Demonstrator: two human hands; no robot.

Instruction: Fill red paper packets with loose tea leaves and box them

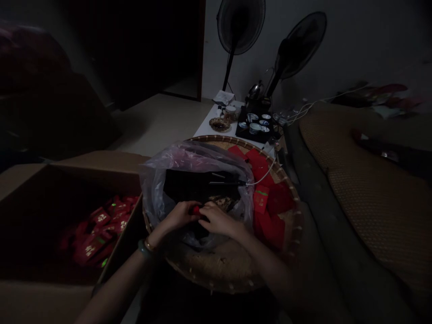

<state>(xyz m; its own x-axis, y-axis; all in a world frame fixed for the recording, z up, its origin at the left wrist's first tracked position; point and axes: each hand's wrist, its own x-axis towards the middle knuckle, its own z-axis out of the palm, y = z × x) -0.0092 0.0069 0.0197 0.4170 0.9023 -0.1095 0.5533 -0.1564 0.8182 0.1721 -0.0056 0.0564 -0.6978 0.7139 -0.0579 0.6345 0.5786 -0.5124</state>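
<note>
Forearms (124, 274), nearest — left hand (181, 214) with fingers clamped on a small red item (196, 210), right hand (218, 219) curled beside it, grip unclear — over an open plastic bag (151, 189) in a round basket (216, 270), red packets (261, 199) right; two-handed fingering apparently underway, calling for a steady pinch.

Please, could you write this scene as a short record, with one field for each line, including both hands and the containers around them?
Left hand: fingers at a small red item; grip unclear
Right hand: meets the left at that item
Left wrist: green bangle
Under hands: open plastic bag, brownish pieces inside
Under bag: round woven tray
Tray's right side: red packets
Left: open cardboard box holding red wrapped pieces
Behind: tea cups, two fans
Light: dim
</note>
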